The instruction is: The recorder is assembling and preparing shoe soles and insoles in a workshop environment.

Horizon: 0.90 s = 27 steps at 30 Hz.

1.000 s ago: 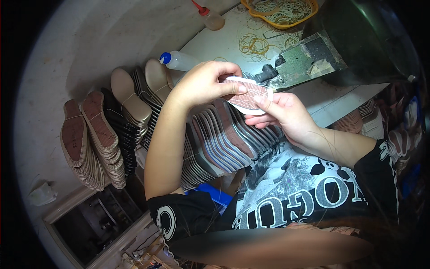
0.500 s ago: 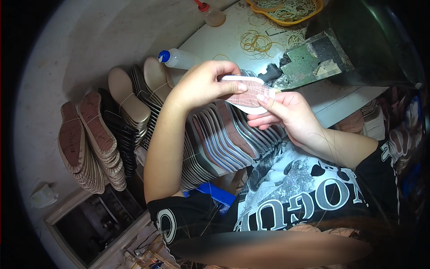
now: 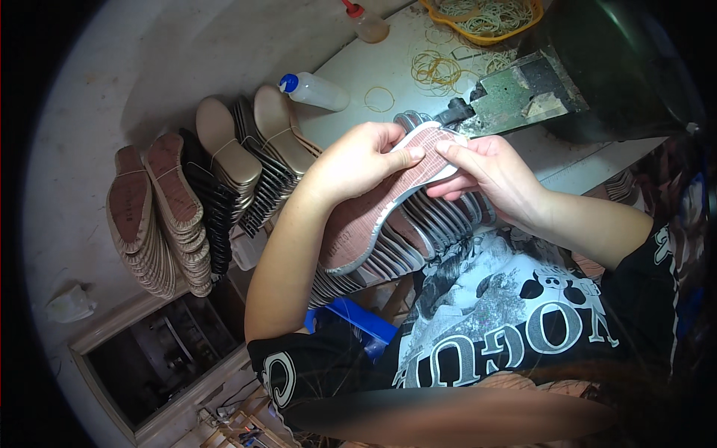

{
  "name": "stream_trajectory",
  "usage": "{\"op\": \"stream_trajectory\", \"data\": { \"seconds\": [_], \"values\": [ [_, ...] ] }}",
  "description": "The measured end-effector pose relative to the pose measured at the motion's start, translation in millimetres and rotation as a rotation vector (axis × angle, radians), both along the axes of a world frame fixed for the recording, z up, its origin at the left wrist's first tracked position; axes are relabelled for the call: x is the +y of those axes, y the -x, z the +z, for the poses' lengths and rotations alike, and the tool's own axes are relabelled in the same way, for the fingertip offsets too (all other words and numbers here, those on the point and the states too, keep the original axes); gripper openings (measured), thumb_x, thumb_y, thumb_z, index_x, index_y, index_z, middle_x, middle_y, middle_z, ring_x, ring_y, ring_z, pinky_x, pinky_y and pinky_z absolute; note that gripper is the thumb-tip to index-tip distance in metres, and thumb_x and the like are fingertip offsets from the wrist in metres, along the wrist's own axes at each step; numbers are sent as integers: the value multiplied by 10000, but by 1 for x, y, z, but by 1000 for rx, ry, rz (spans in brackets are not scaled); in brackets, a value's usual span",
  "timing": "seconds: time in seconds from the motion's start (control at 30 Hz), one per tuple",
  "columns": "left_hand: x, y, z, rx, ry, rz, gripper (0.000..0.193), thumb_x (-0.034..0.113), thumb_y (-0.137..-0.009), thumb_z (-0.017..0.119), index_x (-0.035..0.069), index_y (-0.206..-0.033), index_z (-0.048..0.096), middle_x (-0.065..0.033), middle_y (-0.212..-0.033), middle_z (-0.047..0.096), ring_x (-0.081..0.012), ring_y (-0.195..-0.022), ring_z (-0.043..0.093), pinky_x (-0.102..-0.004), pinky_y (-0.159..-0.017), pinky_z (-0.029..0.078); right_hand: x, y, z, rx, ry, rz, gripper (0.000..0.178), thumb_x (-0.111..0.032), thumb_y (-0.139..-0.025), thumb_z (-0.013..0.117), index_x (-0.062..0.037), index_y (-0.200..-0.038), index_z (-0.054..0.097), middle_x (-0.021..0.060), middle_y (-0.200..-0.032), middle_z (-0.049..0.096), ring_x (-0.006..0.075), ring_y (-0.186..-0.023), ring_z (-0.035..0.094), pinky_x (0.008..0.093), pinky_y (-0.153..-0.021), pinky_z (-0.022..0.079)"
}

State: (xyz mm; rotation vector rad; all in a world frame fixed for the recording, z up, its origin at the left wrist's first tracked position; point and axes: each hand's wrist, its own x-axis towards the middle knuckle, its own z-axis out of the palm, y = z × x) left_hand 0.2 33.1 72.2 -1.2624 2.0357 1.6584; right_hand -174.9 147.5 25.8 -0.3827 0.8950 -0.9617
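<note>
Both hands grip one insole (image 3: 357,228), its reddish-brown face showing pale grid lines and its edge bordered in white and grey. My left hand (image 3: 366,160) is closed on its upper part, thumb flat on the brown face. Beside it my right hand (image 3: 497,168) pinches the border near the insole's upper end, thumb on top. The insole slants down to the left, partly hidden by my left hand and forearm. Just beyond the fingers is the dark working end (image 3: 454,112) of a green machine (image 3: 523,97). A row of stacked insoles (image 3: 437,224) lies beneath.
Banded bundles of insoles, some brown (image 3: 128,205) and some beige (image 3: 222,138), lean along the wall at left. On the white table (image 3: 373,63) are a blue-capped bottle (image 3: 317,91), a red-tipped bottle (image 3: 367,26), loose rubber bands (image 3: 433,71) and a yellow tray (image 3: 538,16) of bands.
The insole has swung from lying roughly crosswise to slanting down-left, with much more of its brown face showing. Both hands remain on it, and the whole view has shifted slightly.
</note>
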Motion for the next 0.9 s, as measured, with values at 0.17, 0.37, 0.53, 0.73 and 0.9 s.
{"op": "stream_trajectory", "data": {
  "seconds": [0.17, 0.37, 0.53, 0.73, 0.9],
  "values": [
    [7, -1, -3, 20, -47, 63, 274, 256, -905, 645, -8, -836, 620, 29, -690, 569, -32, -593, 459, -214, -515, 391, 2, 0, 4, 29, 6, 20, 339, -276, -975, 513, 33, -1056, 626, 119, -969, 688, 145, -767, 694, 199, -629, 537],
    [21, 0, -1, -69, 4, 187, 271, 259, -894, 658, 0, -820, 626, 9, -681, 593, -39, -557, 493, -215, -498, 401, 1, 2, 6, 44, 15, 44, 352, -306, -966, 528, 20, -1055, 626, 115, -947, 687, 141, -728, 687, 187, -602, 527],
    [31, 2, -7, 17, -54, 358, 260, 251, -895, 656, -1, -835, 637, -19, -720, 631, -60, -578, 544, -213, -521, 432, -5, 1, -3, 56, 16, 10, 291, -269, -950, 549, 8, -983, 634, 97, -867, 690, 106, -678, 673, 158, -535, 506],
    [43, 4, -17, 90, -95, 455, 271, 244, -924, 616, -21, -870, 637, -53, -762, 654, -75, -618, 576, -226, -558, 466, -5, 0, -9, 125, 78, -6, 268, -246, -940, 549, 7, -944, 639, 74, -822, 681, 64, -607, 624, 145, -516, 493],
    [49, 4, -25, 152, -92, 527, 246, 220, -922, 612, -19, -868, 633, -58, -767, 659, -86, -600, 583, -227, -548, 469, -6, -6, -16, 124, 109, -64, 263, -223, -929, 541, 17, -909, 646, 62, -760, 660, 54, -550, 586, 148, -467, 468]
  ]
}}
